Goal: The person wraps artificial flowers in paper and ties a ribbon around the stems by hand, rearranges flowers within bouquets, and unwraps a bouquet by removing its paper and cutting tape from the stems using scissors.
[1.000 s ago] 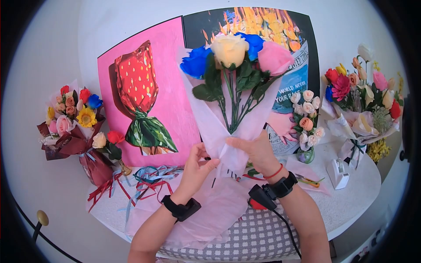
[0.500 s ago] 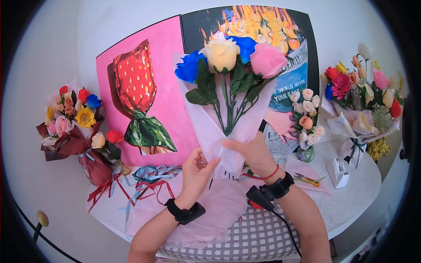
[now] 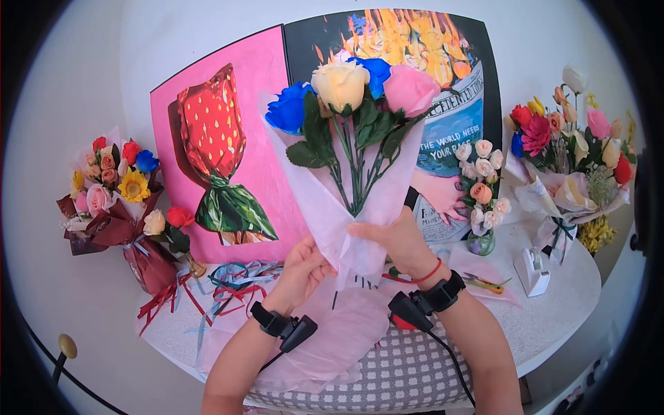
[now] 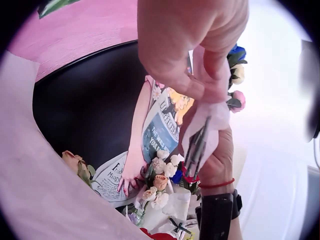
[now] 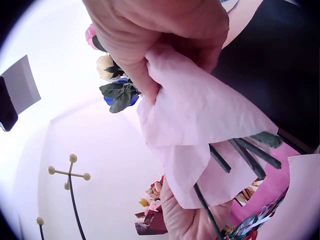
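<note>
Right hand point(image 3: 401, 243) grips the bouquet point(image 3: 355, 169) round its narrow base, left hand point(image 3: 303, 271) pinching the wrapping paper point(image 3: 311, 197) just beside it! Above the grip, pale paper flares, cream, pink and blue roses point(image 3: 340, 84) crowning it; below, dark stem ends point(image 5: 248, 159) poke out.

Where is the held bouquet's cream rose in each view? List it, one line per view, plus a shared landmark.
Head: cream rose, upper middle.
Left wrist: cream rose, upper right.
Right wrist: cream rose, upper left.
Shared landmark: neighbouring pink rose, right of it in head, below it in left wrist, above and left in right wrist.
</note>
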Demonstrator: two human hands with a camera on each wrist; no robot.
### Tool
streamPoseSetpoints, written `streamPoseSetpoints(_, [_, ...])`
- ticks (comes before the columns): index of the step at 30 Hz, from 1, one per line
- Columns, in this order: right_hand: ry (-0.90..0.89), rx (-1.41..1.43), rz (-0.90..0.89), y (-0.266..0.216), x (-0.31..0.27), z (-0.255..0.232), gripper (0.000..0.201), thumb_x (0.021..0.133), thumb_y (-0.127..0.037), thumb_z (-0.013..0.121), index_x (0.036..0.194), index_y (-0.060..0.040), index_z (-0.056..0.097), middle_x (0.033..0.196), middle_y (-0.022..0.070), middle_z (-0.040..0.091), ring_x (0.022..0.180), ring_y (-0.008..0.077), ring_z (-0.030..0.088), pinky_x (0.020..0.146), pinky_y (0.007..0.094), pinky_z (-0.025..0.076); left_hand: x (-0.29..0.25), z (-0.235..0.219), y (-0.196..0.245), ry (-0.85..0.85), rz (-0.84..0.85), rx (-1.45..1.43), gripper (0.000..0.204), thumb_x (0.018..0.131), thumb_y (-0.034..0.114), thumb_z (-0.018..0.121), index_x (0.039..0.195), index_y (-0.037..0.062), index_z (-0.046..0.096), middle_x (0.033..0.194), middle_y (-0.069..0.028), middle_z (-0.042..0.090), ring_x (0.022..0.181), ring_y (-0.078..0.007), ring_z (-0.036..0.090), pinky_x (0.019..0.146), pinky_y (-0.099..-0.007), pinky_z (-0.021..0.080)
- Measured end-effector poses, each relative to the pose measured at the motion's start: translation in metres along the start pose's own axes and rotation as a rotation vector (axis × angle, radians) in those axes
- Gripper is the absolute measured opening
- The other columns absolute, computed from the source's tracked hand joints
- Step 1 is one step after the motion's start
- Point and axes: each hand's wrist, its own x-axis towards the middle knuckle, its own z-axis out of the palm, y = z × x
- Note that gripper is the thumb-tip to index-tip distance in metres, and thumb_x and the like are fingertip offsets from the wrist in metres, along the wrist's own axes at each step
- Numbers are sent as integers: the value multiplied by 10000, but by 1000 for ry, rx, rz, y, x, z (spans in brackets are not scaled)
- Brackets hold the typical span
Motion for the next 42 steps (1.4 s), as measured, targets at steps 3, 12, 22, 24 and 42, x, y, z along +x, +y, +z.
streamPoseSetpoints(3, [-47,-20,-5,-4,-3,5,305,693,-40,722,952,12,569,861,39,604,741,99,573,671,255,481,0,-17,-10,-40,-86,66,298,894,182,501,1121,-10,476,1018,-77,583,860,-148,575,758,-270,465])
streamPoseSetpoints(12, [-27,-46,-122,-2,-4,9,189,705,-70,717,821,20,598,744,11,593,658,54,519,581,226,447,-11,5,-11,-107,-197,47,413,944,277,381,1233,-17,397,1206,-89,493,1127,-173,464,963,-307,356])
streamPoseSetpoints(22, [-36,-60,-140,1,-5,15,168,706,-55,702,807,18,590,732,4,584,656,56,513,577,227,440,-13,-8,-25,-83,-138,-91,298,942,203,382,1136,-13,447,1144,-93,517,1078,-172,498,912,-323,403])
streamPoseSetpoints(24, [-34,-58,-120,1,-5,15,168,705,-56,703,805,18,590,730,5,584,656,56,513,577,229,440,-13,-3,-21,-97,-142,-101,276,937,199,400,1105,-11,461,1119,-89,528,1053,-168,511,893,-321,414])
streamPoseSetpoints(42, [-189,-7,26,-4,-6,9,381,703,-40,696,1048,4,541,962,41,588,842,90,554,727,249,459,-10,15,-9,-51,-104,168,362,917,294,467,1098,-16,513,1005,-52,586,904,-106,552,802,-267,436])
